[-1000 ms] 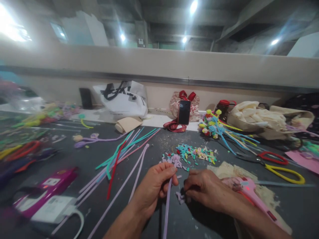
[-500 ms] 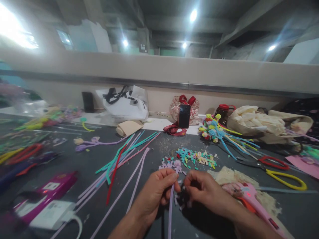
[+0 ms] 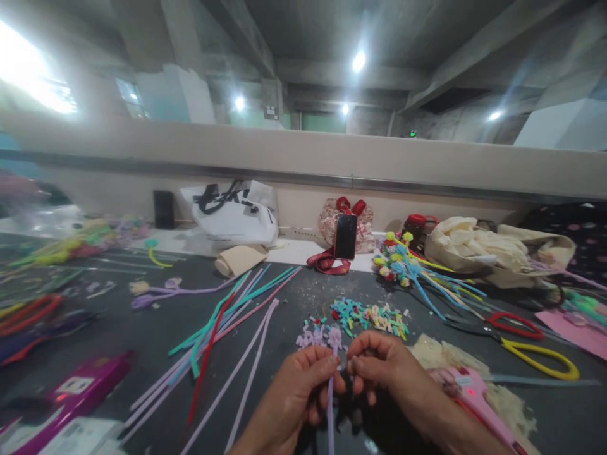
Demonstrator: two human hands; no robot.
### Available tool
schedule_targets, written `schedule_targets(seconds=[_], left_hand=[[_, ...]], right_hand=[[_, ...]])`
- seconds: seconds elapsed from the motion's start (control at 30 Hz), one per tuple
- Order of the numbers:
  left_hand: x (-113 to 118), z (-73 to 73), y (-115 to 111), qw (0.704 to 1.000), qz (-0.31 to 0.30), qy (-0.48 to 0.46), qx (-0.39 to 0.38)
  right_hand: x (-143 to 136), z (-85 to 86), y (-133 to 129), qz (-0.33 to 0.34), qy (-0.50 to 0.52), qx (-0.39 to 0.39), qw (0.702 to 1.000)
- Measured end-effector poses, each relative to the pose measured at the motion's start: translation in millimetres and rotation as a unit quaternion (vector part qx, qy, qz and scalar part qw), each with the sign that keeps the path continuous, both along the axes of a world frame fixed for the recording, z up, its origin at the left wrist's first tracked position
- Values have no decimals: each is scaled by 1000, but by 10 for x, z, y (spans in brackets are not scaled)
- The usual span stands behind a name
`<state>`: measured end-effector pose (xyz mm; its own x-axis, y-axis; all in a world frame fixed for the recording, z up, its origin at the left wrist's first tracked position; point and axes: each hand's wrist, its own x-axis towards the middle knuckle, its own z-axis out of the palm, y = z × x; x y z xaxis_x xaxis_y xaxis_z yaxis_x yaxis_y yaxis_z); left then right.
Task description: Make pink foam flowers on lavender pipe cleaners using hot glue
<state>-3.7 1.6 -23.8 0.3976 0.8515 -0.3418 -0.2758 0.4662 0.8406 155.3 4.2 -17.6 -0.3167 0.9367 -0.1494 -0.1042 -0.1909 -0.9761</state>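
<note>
My left hand (image 3: 294, 387) pinches a lilac pipe cleaner (image 3: 331, 420) between thumb and forefinger. Its stem hangs down towards me, and a small curled lilac head (image 3: 334, 337) shows above the fingertips. Close beside it on the right, my right hand (image 3: 386, 363) has thumb and fingers drawn together; whatever lies between them is too small or hidden to make out. Just beyond both hands lies a scatter of short lilac pieces (image 3: 310, 338), with turquoise cut pieces (image 3: 348, 313) and cream ones (image 3: 386, 321) farther back.
Long pipe cleaners (image 3: 227, 322) lie to the left, near a purple device (image 3: 78, 392). On the right are a pink glue gun (image 3: 474, 398), scissors (image 3: 535, 357) and a bunch of colourful pipe-cleaner flowers (image 3: 403, 265). A phone (image 3: 346, 237) leans against a patterned bag at the back.
The view has tilted up, so the table things sit lower. My right hand's fingers have come nearer to the left hand, which keeps its pinch on the lilac pipe cleaner.
</note>
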Motion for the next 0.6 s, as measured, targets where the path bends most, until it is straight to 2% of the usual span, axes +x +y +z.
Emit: schedule_targets(seconds=[0.3,0.6], left_hand=[[34,-50,11,1000,3,-1,-16],[40,-54,-8,1000,-4,20,19]], right_hand=[[-51,-96,-2,-85,-16,10,996],[-118,-105,-38,-63,-25,8,998]])
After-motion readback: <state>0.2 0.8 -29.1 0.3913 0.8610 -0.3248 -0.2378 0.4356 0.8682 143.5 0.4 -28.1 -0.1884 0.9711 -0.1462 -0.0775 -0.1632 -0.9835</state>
